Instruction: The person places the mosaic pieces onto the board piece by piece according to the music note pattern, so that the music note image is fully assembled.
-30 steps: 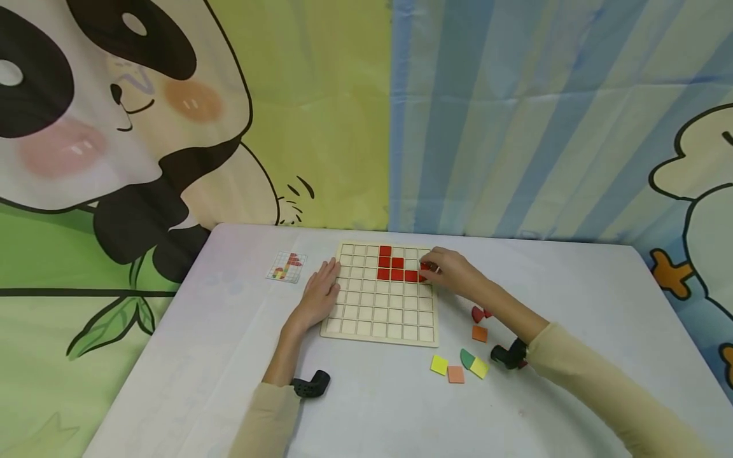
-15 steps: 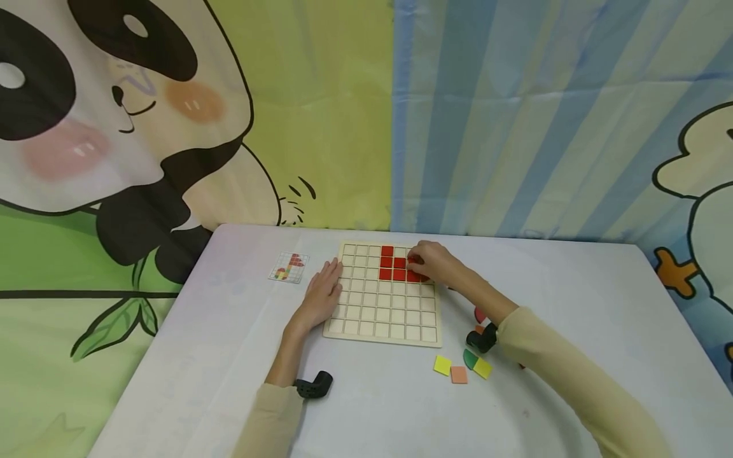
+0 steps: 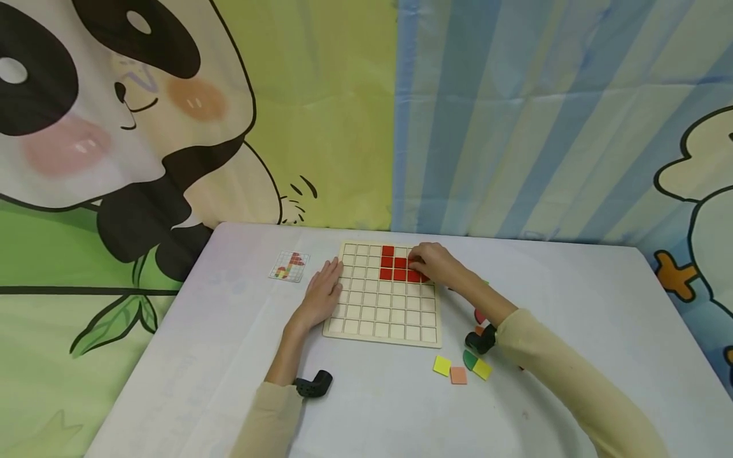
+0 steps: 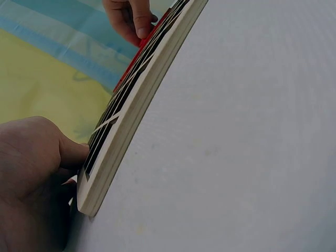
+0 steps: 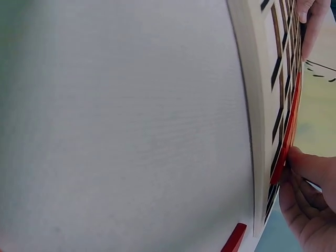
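Observation:
A square wooden grid board (image 3: 375, 312) lies on the table, with red square tiles (image 3: 401, 274) set in its upper right cells. My left hand (image 3: 321, 294) rests along the board's left edge, fingers fairly straight; its thumb touches the rim in the left wrist view. Over the board's upper right, my right hand (image 3: 438, 262) pinches a red tile at the group's right end, its fingertips partly covering that tile. In the right wrist view, thumb and fingers of the right hand (image 5: 312, 184) meet at the end of the red row (image 5: 286, 136).
A small pattern card (image 3: 289, 266) lies left of the board. Near the right forearm are yellow tiles (image 3: 441, 365), an orange tile (image 3: 459, 375), a green curved piece (image 3: 469, 360) and a red piece (image 3: 479, 316). Black wrist cameras (image 3: 480, 340) sit on both arms.
My right hand has moved left over the board, from its right edge to the red tiles, and then stayed nearly still. The left hand has not visibly moved.

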`<state>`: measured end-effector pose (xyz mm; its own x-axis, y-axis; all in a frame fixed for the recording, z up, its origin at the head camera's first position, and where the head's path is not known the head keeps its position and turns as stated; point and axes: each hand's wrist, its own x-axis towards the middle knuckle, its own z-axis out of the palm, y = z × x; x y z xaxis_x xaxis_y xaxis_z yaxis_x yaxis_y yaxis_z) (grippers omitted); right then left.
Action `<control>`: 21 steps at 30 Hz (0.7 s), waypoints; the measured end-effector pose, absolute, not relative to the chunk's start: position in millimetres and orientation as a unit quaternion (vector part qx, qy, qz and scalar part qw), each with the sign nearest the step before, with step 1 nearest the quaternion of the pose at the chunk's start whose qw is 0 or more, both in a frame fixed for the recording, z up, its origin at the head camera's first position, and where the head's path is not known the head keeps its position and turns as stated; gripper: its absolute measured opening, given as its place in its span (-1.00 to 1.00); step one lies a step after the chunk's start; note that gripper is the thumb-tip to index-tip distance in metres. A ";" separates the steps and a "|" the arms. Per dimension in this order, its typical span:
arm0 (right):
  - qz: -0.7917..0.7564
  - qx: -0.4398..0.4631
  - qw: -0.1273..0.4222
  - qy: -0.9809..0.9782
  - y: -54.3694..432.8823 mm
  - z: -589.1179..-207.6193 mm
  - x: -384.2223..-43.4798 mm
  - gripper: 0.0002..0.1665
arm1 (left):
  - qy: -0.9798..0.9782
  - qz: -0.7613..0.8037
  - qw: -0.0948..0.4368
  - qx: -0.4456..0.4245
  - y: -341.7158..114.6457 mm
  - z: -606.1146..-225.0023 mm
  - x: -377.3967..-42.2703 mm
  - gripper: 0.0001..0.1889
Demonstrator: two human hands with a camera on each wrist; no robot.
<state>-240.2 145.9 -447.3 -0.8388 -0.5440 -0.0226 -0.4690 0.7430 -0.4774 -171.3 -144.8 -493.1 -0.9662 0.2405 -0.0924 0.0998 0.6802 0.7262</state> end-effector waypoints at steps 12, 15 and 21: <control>-0.250 -0.232 0.083 0.936 141.7 -449.2 -239.4 -0.86 | 0.913 0.387 0.086 0.096 -145.9 -492.5 -171.2 -0.40; -0.253 -0.241 0.077 0.934 141.7 -448.8 -236.7 -0.84 | 0.914 0.386 0.086 0.094 -146.6 -493.1 -170.9 -0.40; -0.264 -0.254 0.037 0.930 159.7 -444.1 -220.5 -0.74 | 0.913 0.387 0.089 0.095 -146.8 -491.8 -170.5 -0.40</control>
